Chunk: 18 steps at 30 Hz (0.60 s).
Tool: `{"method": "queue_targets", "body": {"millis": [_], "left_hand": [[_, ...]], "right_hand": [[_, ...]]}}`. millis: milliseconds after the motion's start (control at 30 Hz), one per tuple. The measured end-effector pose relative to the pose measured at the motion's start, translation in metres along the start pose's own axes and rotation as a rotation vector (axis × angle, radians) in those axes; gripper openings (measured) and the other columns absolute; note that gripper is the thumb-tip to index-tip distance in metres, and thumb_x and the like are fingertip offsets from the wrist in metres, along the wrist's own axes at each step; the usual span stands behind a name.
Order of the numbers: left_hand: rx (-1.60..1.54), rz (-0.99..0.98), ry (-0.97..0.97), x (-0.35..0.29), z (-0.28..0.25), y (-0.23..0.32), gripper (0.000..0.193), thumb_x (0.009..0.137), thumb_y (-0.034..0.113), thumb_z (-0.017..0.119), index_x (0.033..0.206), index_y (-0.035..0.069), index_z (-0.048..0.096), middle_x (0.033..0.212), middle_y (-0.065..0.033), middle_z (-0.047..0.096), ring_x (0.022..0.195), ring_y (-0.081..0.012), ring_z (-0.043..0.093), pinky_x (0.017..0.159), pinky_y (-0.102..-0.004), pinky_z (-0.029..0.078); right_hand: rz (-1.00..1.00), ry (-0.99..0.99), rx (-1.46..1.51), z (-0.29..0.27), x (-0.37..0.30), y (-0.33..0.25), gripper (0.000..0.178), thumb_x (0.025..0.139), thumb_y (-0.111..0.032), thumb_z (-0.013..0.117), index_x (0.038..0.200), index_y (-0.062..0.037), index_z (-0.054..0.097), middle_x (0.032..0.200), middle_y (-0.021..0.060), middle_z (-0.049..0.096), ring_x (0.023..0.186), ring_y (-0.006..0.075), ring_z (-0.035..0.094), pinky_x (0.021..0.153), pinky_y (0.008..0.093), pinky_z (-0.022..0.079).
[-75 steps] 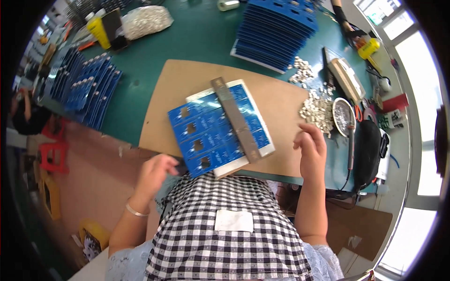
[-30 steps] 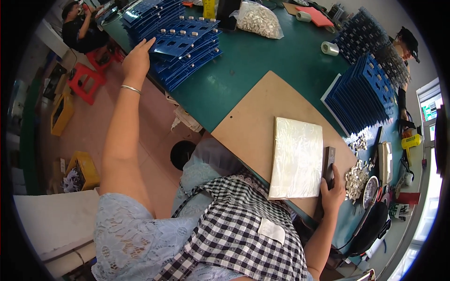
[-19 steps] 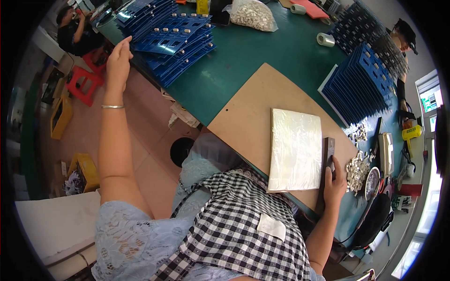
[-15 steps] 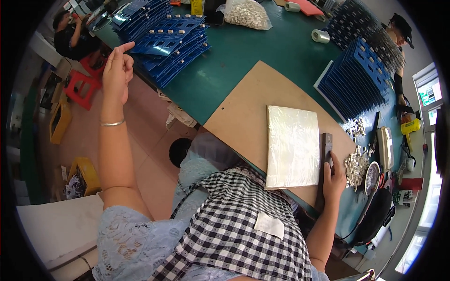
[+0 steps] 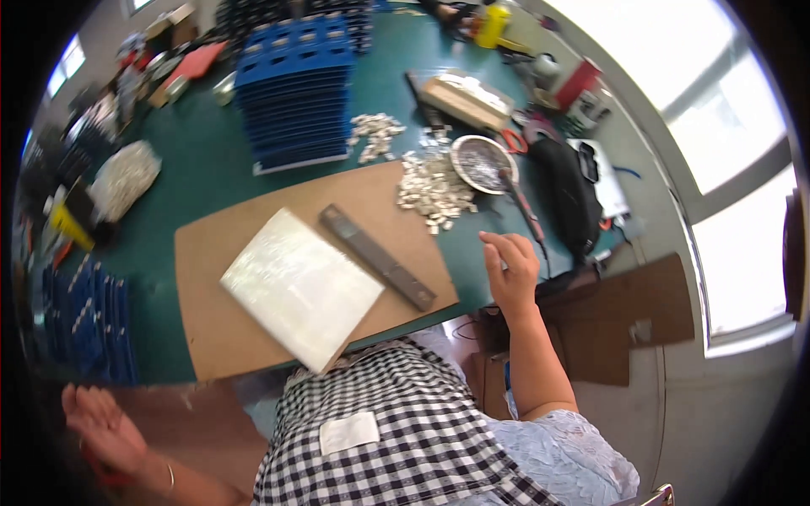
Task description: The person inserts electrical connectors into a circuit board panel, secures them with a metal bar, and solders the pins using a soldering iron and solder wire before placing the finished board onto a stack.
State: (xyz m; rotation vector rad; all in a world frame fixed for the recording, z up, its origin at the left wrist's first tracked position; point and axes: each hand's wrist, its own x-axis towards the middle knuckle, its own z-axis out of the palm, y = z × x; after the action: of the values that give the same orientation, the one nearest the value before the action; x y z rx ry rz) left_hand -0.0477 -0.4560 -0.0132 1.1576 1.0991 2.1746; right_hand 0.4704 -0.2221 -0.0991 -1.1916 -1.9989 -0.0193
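My right hand (image 5: 512,270) hovers over the table's right edge, fingers loosely bent and apart, holding nothing. Just beyond it lies a soldering iron (image 5: 525,209) with a red-and-dark handle, its tip end at a round dish (image 5: 483,164) of shiny bits. At the lower left my left hand (image 5: 105,428) is raised off the table, slightly blurred, fingers extended and nothing visible in it. In front of me a film-wrapped whitish flat block (image 5: 302,287) rests on a brown board (image 5: 211,316). A dark flat bar (image 5: 377,257) lies on the board beside the block, touched by neither hand.
A tall stack of blue circuit boards (image 5: 295,101) stands behind the brown board; more blue boards (image 5: 89,320) are at the left. Small metal parts (image 5: 432,187) lie in a loose heap. A bag of parts (image 5: 126,175), a long box (image 5: 468,97) and a black pouch (image 5: 564,190) sit farther out.
The view has swung toward the right side of the table. My right hand has let go of the dark bar and moved right, toward the soldering iron. My left hand's pointing finger no longer stands out.
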Motion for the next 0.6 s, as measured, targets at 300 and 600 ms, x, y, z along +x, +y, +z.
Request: {"method": "queue_targets", "body": {"millis": [300,600], "left_hand": [[0.026,0.003,-0.008,0.028,0.043,-0.026,0.048,0.100,0.040,0.046,0.115,-0.005,0.053,0.065,0.0025,0.026,0.055,-0.0061,0.024,0.051,-0.0214,0.022],[0.076,0.054,-0.011,0.013,0.067,-0.015,0.043,0.102,0.040,0.040,0.117,0.003,0.055,0.066,0.0021,0.033,0.054,-0.0060,0.028,0.050,-0.0206,0.025]], "right_hand": [[0.645,0.502,-0.103,-0.144,0.003,0.193,0.019,0.091,-0.009,0.057,0.108,-0.0038,0.064,0.090,0.0073,0.063,0.083,0.0159,0.061,0.075,0.0300,0.049],[0.297,-0.149,-0.579,-0.105,0.053,0.286,0.024,0.077,-0.003,0.064,0.101,-0.0051,0.065,0.118,0.0103,0.059,0.112,0.0307,0.056,0.095,0.0380,0.045]]}}
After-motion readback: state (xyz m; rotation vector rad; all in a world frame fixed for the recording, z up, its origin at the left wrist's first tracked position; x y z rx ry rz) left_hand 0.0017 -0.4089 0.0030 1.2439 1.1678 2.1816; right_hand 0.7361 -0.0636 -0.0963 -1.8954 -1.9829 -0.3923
